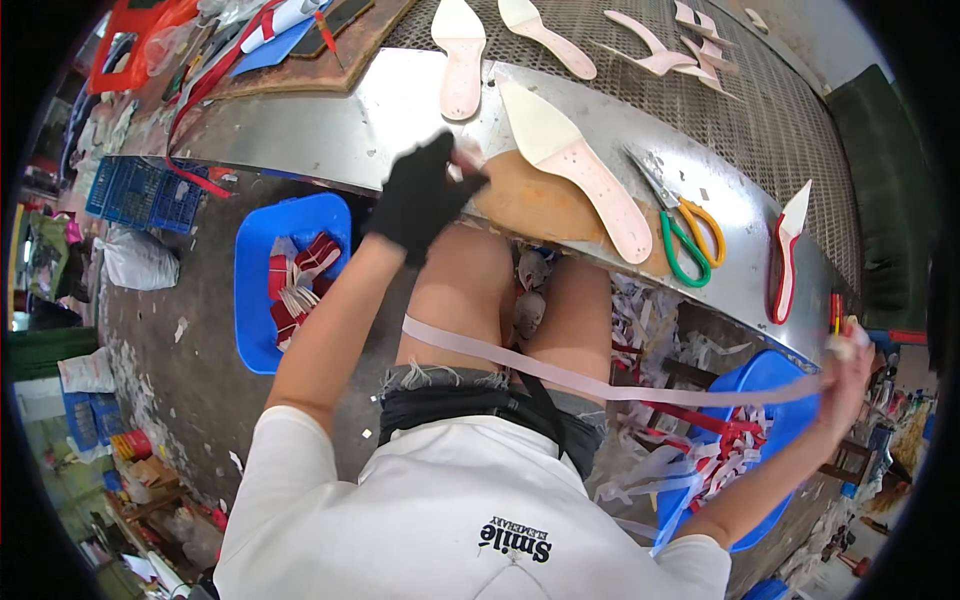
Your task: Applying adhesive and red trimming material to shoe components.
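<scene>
My left hand [425,195], in a black fingerless glove, hovers at the bench's near edge, a little blurred. Its thumb stands apart from the half-bent fingers, and I see nothing between them. Out to the far right is my right hand [848,385], its fingers closed and light wraps on the fingertips. A long pale pink strip [500,355] runs from this hand across my thighs. Between the hands, a shoe-sole-shaped piece [580,165], cream at the broad end and pink at the narrow one, lies partly over a tan board [525,200]. Scissors [685,235] with green and orange handles rest beside it.
A red-and-white knife-shaped piece [788,255] lies near the bench's right end. More sole-shaped pieces [462,60] lie farther back on the metal bench [350,120]. Blue bins [245,300] with red and white scraps stand on the floor at both sides.
</scene>
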`<action>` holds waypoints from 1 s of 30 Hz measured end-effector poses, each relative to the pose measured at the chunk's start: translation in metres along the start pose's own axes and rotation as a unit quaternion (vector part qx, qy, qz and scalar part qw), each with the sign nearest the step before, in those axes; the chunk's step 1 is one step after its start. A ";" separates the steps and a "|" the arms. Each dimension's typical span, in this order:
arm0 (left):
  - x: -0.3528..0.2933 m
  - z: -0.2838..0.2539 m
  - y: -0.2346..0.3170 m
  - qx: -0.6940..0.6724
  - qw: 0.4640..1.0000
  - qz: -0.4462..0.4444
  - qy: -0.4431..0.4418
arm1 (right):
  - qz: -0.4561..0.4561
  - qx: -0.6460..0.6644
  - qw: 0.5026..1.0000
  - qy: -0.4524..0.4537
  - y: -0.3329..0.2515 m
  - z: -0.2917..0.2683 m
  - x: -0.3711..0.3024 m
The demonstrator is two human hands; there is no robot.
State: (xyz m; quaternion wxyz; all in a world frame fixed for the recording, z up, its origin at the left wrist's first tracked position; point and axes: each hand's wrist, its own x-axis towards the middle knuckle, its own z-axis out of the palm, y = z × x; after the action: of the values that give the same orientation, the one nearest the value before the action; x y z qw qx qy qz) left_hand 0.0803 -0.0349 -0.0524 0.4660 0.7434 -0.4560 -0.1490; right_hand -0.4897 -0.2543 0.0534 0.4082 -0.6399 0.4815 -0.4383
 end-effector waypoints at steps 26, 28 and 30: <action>0.030 0.014 0.034 0.069 0.983 0.168 -0.002 | -0.161 0.014 0.953 -0.257 -0.073 0.348 -0.034; 0.030 0.014 0.031 -0.009 0.979 0.200 0.024 | -0.067 0.016 0.951 -0.302 -0.082 0.360 -0.028; 0.031 0.013 0.032 -0.015 0.983 0.180 0.016 | -0.093 -0.039 0.949 -0.299 -0.088 0.380 -0.019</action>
State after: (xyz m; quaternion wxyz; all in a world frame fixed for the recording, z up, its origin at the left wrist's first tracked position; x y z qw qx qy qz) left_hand 0.0718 -0.0720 -0.0264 0.5034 0.6448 -0.5723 -0.0575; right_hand -0.1078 -0.1801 0.0257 0.4660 -0.7987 0.2926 -0.2435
